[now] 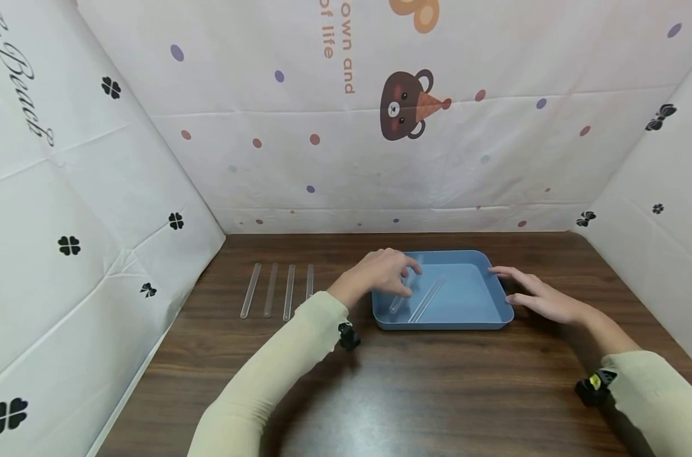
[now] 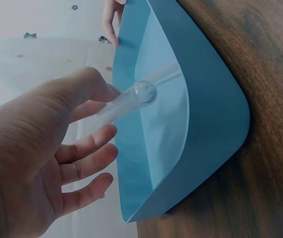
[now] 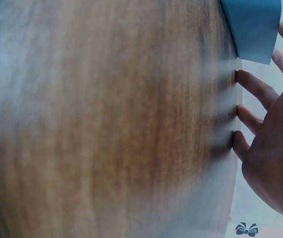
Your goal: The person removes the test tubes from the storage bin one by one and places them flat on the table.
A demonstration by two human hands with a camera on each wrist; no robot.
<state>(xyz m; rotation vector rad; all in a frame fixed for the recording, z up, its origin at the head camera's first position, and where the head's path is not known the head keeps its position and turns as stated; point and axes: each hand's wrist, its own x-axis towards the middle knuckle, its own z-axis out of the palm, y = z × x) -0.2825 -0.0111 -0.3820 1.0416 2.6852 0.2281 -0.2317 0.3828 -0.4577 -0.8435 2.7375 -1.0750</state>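
Note:
My left hand (image 1: 380, 273) is over the left part of a blue tray (image 1: 471, 285). Between its thumb and index finger it pinches a clear test tube (image 2: 129, 101); the other fingers are spread below. The tube slants, and its rounded end points toward the left wrist camera. Another clear tube (image 1: 427, 299) lies on the tray floor beside it. At the tray's right side, my right hand (image 1: 542, 299) touches the rim with extended thumb and index fingertips. The remaining fingertips (image 3: 238, 110) of that hand rest down at the table.
Several clear tubes (image 1: 288, 292) lie in a row on the brown wooden table (image 1: 437, 393), left of the tray. White printed cloth (image 1: 346, 158) stands as a wall behind the table and along both sides.

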